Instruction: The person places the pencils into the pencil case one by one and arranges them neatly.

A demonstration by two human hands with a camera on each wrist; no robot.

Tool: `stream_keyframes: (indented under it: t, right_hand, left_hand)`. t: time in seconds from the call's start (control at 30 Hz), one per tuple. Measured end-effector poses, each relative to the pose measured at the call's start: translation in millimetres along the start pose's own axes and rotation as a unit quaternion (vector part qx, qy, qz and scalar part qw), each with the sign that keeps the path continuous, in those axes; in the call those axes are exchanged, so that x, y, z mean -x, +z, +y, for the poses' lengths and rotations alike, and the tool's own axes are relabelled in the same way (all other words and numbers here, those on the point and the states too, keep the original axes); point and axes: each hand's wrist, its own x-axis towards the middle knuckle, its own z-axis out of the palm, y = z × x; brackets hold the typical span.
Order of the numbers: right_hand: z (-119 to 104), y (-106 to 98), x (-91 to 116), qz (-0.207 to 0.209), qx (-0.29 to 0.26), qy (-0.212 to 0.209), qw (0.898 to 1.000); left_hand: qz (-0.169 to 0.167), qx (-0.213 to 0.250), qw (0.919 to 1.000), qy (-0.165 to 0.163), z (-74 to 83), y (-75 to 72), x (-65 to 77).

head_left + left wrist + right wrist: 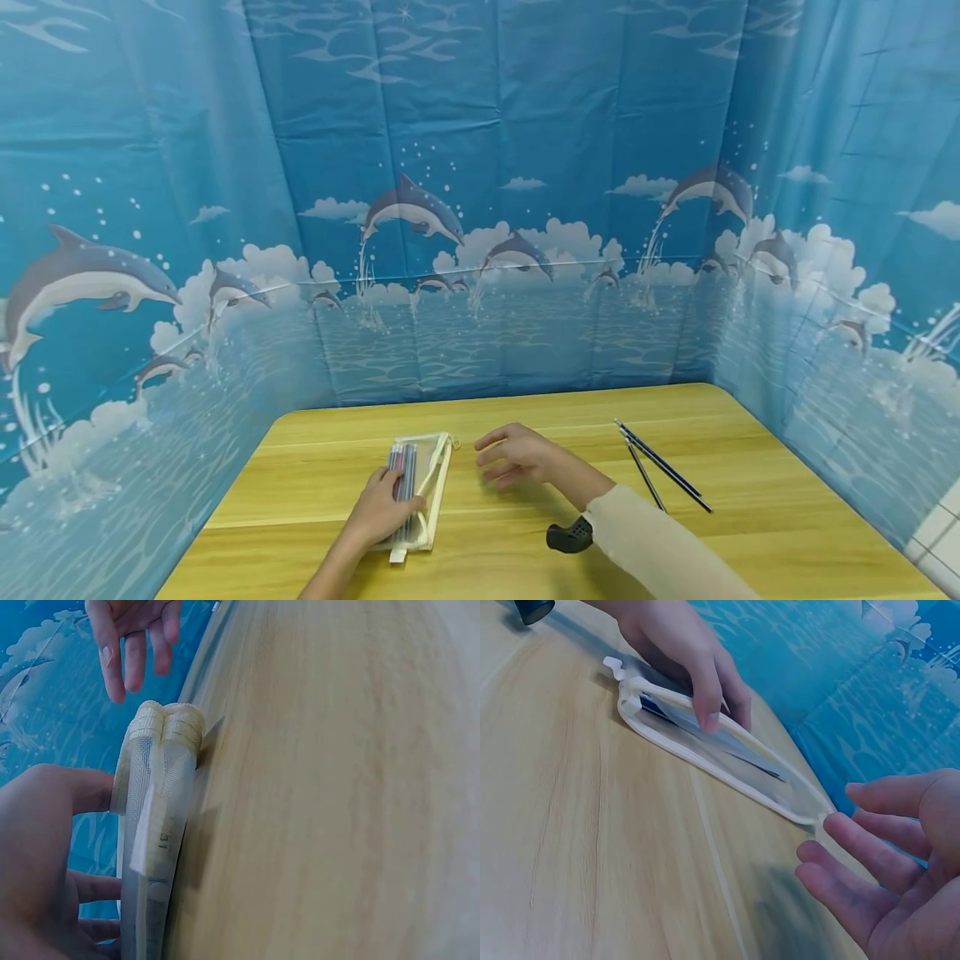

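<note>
Cream trim edges the see-through pencil pouch (441, 487), which lies left of centre on the wood-grain worktop (315, 467), its mouth gaping along the right edge. The person's left hand (382, 510) has thumb and fingers bent onto it, gripping the pouch over a row of pencils (409, 460) that seems to show through its upper side. The right hand (517, 457) hangs just beside the pouch's far end, its fingers loosely spread and released, grasping nothing. The work looks partway through: most of the pencils on view appear to sit inside the pouch already, whereas at least two dark pencils (660, 460) lie loose on the worktop, to the right of that hand and well apart from the pouch; whether another is tucked against them cannot be told. Closing the mouth looks like one part left undone, and the loose pencils, if they belong inside, the other
</note>
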Motion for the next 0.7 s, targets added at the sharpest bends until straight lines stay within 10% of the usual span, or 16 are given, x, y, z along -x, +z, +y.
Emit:
stream_keyframes:
  t: [0.7]
  right_hand:
    - [-0.1, -35.7, 18.0, 0.018, 0.018, 0.013, 1.0]
  left_hand:
    - [-0.014, 0.021, 0.9996, -0.01, -1.0, -3.8, -2.8]
